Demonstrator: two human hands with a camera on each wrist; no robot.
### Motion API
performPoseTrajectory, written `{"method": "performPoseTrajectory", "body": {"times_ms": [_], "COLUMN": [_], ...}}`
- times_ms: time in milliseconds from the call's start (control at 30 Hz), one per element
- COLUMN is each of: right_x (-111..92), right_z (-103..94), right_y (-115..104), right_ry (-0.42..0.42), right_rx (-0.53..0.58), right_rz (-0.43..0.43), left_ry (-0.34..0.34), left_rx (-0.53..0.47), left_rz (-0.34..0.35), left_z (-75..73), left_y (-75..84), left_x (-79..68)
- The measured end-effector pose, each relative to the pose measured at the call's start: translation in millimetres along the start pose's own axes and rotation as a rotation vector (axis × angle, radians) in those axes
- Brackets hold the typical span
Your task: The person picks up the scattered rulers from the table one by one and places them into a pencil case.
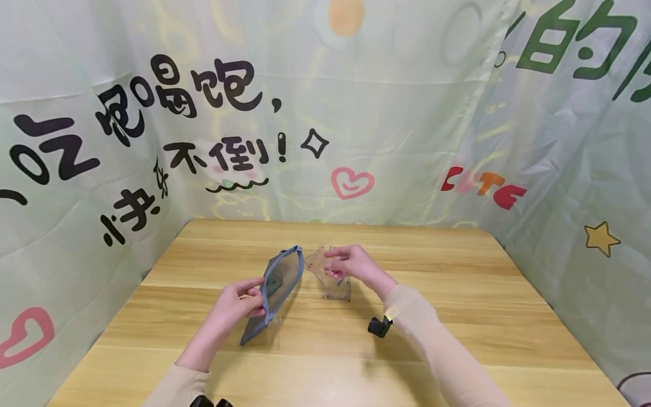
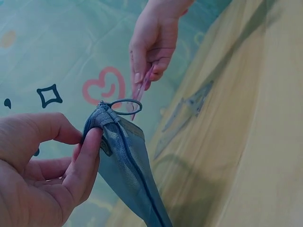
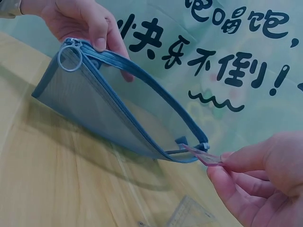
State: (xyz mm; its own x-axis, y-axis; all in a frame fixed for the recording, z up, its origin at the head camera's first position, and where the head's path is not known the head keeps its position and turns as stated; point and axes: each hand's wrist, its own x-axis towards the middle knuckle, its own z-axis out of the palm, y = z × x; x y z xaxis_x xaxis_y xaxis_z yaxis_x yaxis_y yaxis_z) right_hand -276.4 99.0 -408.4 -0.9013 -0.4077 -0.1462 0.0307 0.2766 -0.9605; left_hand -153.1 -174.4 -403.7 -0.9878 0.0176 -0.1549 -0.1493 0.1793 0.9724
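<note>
My left hand pinches the zipped edge of a blue mesh zipper pouch, near the zip's ring pull. The pouch's mouth gapes toward the right hand. Between thumb and fingers, my right hand pinches a thin clear plastic piece with pinkish edges and a pointed corner. In the right wrist view its tip overlaps the far end of the pouch's opening. Below the right hand, a clear set square lies on the table.
The light wood table is enclosed by printed cloth curtains at the back and sides. Black camera mounts are worn at the wrists.
</note>
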Motion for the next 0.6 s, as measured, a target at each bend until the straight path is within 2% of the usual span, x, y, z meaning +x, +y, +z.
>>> {"method": "performPoseTrajectory", "body": {"times_ms": [267, 600], "right_x": [0.9, 1.4], "right_z": [8.4, 17.6], "right_y": [-5.7, -14.4], "right_ry": [-0.007, -0.031], "right_rx": [0.008, 0.029], "right_rz": [0.008, 0.022], "left_ry": [0.007, 0.026], "left_rx": [-0.031, -0.049], "left_rz": [-0.005, -0.009], "left_z": [4.1, 9.0], "left_y": [-1.2, -3.2], "left_x": [4.2, 1.7]}}
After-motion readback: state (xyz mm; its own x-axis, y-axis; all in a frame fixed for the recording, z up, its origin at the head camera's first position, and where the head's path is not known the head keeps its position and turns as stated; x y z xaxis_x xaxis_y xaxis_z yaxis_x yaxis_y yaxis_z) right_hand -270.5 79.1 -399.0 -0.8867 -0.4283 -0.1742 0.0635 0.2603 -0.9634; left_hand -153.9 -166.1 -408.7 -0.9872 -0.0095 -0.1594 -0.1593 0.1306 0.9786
